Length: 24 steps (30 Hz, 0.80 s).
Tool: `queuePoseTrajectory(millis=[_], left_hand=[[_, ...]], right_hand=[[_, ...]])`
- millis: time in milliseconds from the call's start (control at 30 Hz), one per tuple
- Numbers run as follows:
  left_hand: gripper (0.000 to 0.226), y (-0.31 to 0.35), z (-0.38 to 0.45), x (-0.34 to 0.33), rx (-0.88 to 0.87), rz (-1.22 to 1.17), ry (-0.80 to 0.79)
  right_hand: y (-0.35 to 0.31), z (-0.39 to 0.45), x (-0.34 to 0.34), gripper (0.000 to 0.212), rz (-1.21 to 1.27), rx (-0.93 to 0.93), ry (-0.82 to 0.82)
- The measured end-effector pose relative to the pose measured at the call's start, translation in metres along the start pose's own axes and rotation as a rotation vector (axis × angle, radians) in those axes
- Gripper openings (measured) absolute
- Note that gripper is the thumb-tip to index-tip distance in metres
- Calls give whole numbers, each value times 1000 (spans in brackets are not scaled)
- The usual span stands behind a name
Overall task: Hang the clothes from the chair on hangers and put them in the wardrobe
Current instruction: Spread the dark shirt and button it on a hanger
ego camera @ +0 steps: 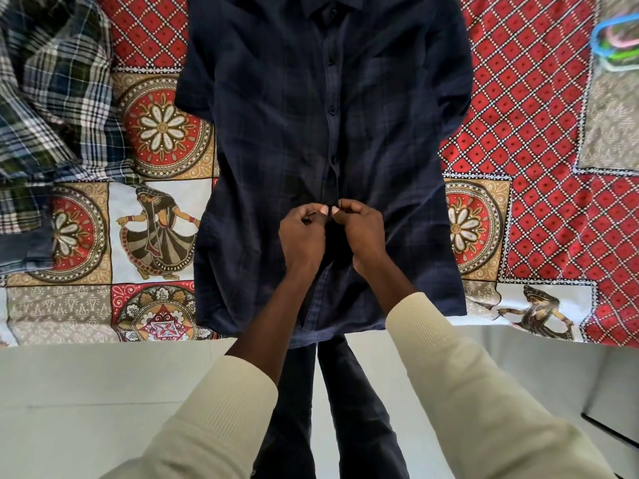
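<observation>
- Where the placket runs down its middle, dark navy shirt (276,133) laid flat and face up on the patterned bedspread (539,108), collar at the far edge of view, hem hanging just over the near edge of the bed.
- Faint check woven into the cloth; chest pocket on the right half; dark buttons (331,109) in a line down the centre, those above the hands fastened.
- Both short sleeves spread outward to either side.
- Left hand (302,236) curled, thumb and fingertips pinching the placket edge low on the front.
- Right hand (361,233) curled likewise, pinching the opposite edge, thumbnails almost touching across the seam.
- Between the two pinches, cannot tell whether a button sits in its hole: too dark and hidden by fingers.
- Cream ribbed sleeves (446,368) pushed back on both forearms, reaching in from the lower corners.
- Dark trousers (349,409) of the person seen below the hem, standing against the bed on a pale floor (86,392).
- Plaid shirt (48,98), blue, white and green, crumpled at the left, well apart from the navy one.
- Coloured plastic hangers (613,43), blue, pink and green, lying in a bunch at the far right corner of the bed.
- Bedspread printed with red diamond lattice, flower medallions and dancing figures.
</observation>
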<state>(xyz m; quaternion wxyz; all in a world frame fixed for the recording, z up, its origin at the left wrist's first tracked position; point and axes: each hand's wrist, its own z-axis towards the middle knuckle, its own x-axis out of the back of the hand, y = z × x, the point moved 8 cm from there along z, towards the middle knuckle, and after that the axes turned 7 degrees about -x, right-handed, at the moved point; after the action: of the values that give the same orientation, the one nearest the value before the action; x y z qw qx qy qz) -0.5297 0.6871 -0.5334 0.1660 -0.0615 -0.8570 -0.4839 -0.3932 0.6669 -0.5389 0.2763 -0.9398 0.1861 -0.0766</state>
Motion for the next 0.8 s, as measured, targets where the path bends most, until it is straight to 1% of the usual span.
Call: queuePoseTrajectory(millis=[67, 100, 167, 200, 233, 300, 367, 467, 700, 800], left_hand=[[9, 2, 0, 0, 4, 31, 4], [8, 4, 0, 3, -17, 107, 42], [13, 11, 0, 14, -82, 328, 174], [14, 12, 0, 18, -80, 373, 220], [14, 11, 2, 19, -57, 345, 222], [12, 7, 4, 8, 0, 192, 121], [10, 5, 2, 1, 30, 109, 45], [6, -1, 4, 2, 72, 1, 13], [6, 2, 9, 0, 96, 2, -45], [5, 3, 11, 1, 119, -23, -37]], right_hand=[[-1, -1, 1, 9, 0, 1, -13], [-1, -1, 1, 8, -7, 6, -8], [-2, -3, 2, 6, -24, 25, 25], [-2, -3, 2, 5, -38, 41, 43], [-2, -4, 1, 6, -54, 57, 52], [0, -4, -2, 8, -75, 80, 54], [1, -3, -2, 11, -68, 76, 72], [2, 0, -1, 8, -63, 49, 77], [5, 3, 0, 9, -57, 6, 48], [4, 4, 6, 15, -35, -17, 75]])
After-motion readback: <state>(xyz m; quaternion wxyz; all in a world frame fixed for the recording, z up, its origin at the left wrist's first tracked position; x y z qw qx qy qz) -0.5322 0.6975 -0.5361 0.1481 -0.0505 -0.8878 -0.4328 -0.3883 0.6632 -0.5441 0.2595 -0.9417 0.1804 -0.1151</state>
